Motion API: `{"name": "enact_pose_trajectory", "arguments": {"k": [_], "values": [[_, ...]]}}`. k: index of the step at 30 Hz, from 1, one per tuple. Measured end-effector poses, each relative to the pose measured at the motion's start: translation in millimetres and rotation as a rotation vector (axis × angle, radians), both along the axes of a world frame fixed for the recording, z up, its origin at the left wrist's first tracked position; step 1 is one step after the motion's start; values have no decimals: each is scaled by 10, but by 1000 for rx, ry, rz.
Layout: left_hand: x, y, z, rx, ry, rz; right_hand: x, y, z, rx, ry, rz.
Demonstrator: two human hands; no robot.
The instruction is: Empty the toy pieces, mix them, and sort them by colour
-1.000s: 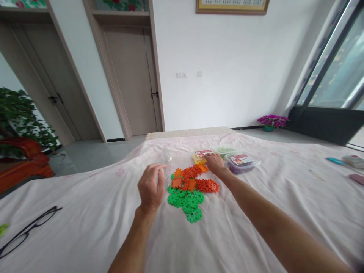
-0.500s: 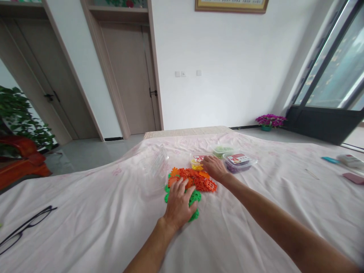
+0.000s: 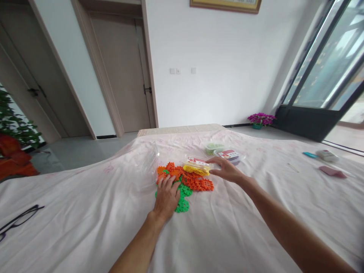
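Note:
My left hand point(image 3: 167, 197) lies palm down with its fingers apart on a loose pile of toy pieces. Under and beside it are green round notched pieces point(image 3: 182, 205); orange notched pieces point(image 3: 199, 184) lie just beyond its fingertips. My right hand point(image 3: 226, 169) grips the right end of a clear plastic container point(image 3: 197, 163) between thumb and fingers. Yellow pieces point(image 3: 196, 170) fill this container, and a red and white label is on its lid. It stands at the far edge of the orange pieces, slightly tilted.
Behind stand a container of green pieces point(image 3: 213, 148) and a labelled container of purple pieces point(image 3: 229, 155). An empty clear plastic shell point(image 3: 150, 167) is left of the pile. Glasses point(image 3: 21, 220) lie at far left; a teal item point(image 3: 309, 155) and pink item point(image 3: 332, 171) at right.
My right hand has shifted from the top of the yellow container to its right end, and the container sits nearer the orange pieces. My left hand stays on the pile. The view has turned slightly right.

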State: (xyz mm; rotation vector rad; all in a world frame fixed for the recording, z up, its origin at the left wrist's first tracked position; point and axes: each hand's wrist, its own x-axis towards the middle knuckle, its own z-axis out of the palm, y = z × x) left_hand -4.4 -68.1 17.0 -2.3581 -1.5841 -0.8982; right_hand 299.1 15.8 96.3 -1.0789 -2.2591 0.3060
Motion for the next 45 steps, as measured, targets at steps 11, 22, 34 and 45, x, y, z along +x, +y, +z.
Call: {"name": "enact_pose_trajectory", "arguments": {"k": [11, 22, 34, 45], "values": [[-19, 12, -11, 89, -31, -23, -20, -110, -185, 239, -265, -95], [-48, -2, -29, 58, -195, -54, -437, -810, -200, 316, 14, -56], [-65, -110, 88, -133, -322, -224, -73, -1226, -455, 371, -105, 217], [98, -191, 129, -166, -663, -355, 86, -936, -565, 293, -89, 164]]}}
